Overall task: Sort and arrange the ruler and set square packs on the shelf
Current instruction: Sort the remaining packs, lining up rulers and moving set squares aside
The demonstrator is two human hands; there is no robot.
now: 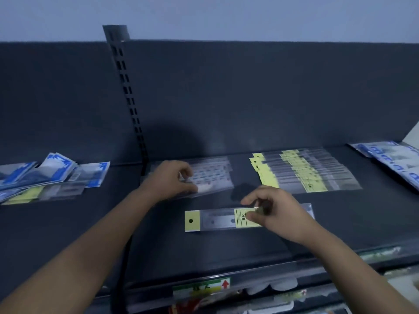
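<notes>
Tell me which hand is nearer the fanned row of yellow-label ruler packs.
Right. The right hand sits just in front of the row, pinching a single ruler pack; the left hand grips a clear pack pile farther left.

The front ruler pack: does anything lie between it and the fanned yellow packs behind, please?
Nothing visible: only bare shelf separates the ruler pack, pinched by the right hand, from the fanned yellow packs.

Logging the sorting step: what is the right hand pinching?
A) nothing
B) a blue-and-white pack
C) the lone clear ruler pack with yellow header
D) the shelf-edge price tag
C: the right hand pinches the lone clear plastic ruler pack at its yellow label, on the dark shelf.
</notes>
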